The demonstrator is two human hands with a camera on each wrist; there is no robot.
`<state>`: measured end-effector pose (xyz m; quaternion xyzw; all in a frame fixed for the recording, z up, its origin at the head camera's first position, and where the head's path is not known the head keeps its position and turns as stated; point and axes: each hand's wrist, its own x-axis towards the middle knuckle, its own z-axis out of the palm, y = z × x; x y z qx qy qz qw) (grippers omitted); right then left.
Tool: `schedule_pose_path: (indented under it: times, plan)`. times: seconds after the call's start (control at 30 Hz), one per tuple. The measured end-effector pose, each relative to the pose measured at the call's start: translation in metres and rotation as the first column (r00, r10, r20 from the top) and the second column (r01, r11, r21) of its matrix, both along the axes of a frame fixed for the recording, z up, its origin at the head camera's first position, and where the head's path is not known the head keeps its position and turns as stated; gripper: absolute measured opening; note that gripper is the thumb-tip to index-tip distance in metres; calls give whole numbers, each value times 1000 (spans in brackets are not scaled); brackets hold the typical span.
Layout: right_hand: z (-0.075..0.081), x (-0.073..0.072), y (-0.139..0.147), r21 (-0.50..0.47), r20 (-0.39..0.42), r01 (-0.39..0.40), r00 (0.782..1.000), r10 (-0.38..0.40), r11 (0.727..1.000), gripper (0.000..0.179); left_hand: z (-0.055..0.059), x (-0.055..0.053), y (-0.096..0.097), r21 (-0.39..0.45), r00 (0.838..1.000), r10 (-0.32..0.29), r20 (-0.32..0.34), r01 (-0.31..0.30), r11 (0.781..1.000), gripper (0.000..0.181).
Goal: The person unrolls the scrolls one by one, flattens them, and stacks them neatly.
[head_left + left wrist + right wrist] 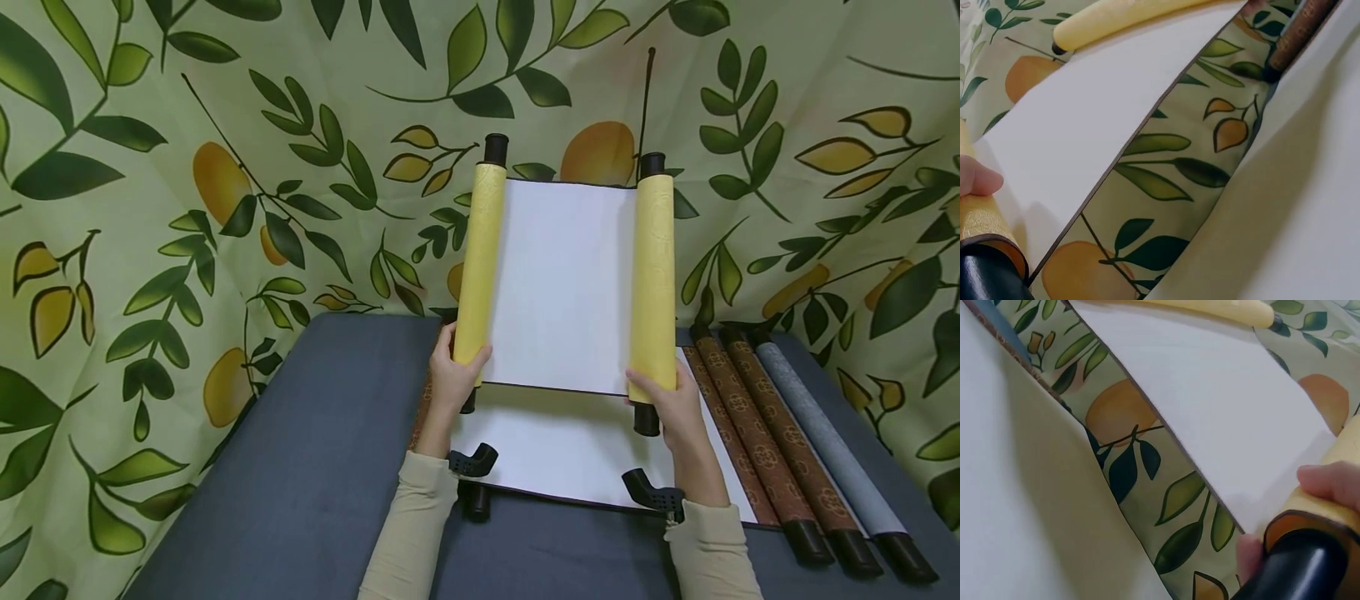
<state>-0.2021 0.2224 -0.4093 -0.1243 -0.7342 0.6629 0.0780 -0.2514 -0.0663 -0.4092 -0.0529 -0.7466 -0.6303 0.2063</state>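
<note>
A yellow hanging scroll (566,283), part unrolled with a blank white sheet between two rolls, is held up above the table. My left hand (453,371) grips the lower part of its left roll (482,258), thumb on the front. Likewise, my right hand (675,404) holds the right roll (652,275) near its bottom end. Black knobs cap both rolls; in the right wrist view one black knob (1300,569) shows close below the thumb. Beneath, a brown-patterned scroll (555,442) lies spread on the table, its white sheet partly hidden by the raised one.
On the table's right side lie rolled scrolls: a brown one (791,442) and a grey-blue one (832,442), with black knobs toward me. A dark blue-grey cloth covers the table (322,467). Leaf-printed fabric (337,83) hangs behind and at the sides.
</note>
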Motion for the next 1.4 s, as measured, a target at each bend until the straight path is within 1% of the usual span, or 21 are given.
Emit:
schedule_pose_path:
  times: [0.1,0.2,0.27,0.37,0.47,0.53,0.63,0.8,0.87,0.97,1.03,1.1,1.13,1.2,1.27,1.33,1.4]
  plan:
    - [-2,1,2,35,1,-45,999,45,998,56,0,1,-1,0,1000,7,-13,-7,1000,50]
    - [-3,0,2,17,-4,-53,999,53,998,50,0,1,-2,-11,999,25,-32,-25,1000,49]
    - [-3,0,1,-13,-8,-20,1000,20,1000,44,0,1,-2,-21,999,29,-38,-30,999,48]
    - [-3,-2,-2,-55,-44,70,996,-73,996,36,0,0,-2,-42,1000,23,-16,-24,999,48]
    - [-3,-2,-5,-96,-121,136,982,-147,986,38,-1,0,-1,-65,999,8,53,-4,998,49]
    - [-3,-2,-6,-123,-173,147,971,-167,981,41,-1,-1,-1,-81,995,-3,99,11,997,49]
    - [-2,-1,-7,-158,-215,136,962,-169,978,40,-2,-2,-1,-92,991,-9,136,22,996,50]
    - [0,2,-8,-222,-237,91,961,-145,971,33,-2,-1,-1,-93,993,18,116,-7,996,50]
    - [0,3,-7,-261,-251,57,960,-125,964,32,-2,-1,-1,-94,994,36,107,-26,995,49]
    - [0,4,-5,-309,-280,3,955,-94,951,29,-2,-1,-2,-85,993,51,111,-42,996,47]
    - [0,4,-4,-324,-292,-17,953,-83,946,28,-1,-1,-2,-70,992,55,118,-47,996,47]
    - [0,4,-4,-309,-279,-9,957,-81,951,30,-1,-1,-3,-46,991,56,124,-51,998,48]
    - [0,4,-4,-285,-264,3,961,-82,958,33,0,-1,-3,-32,991,61,120,-58,998,48]
    - [1,3,-4,-229,-215,36,973,-86,973,41,0,-1,-4,-15,991,73,109,-72,997,48]
    - [1,2,-5,-180,-163,64,982,-94,982,49,0,-1,-4,-1,992,86,95,-86,996,47]
    - [0,1,-5,-143,-127,89,986,-107,986,52,0,-1,-4,7,992,98,84,-99,995,45]
    - [-1,0,-5,-140,-109,113,986,-128,984,51,0,-1,-4,22,992,100,81,-102,995,44]
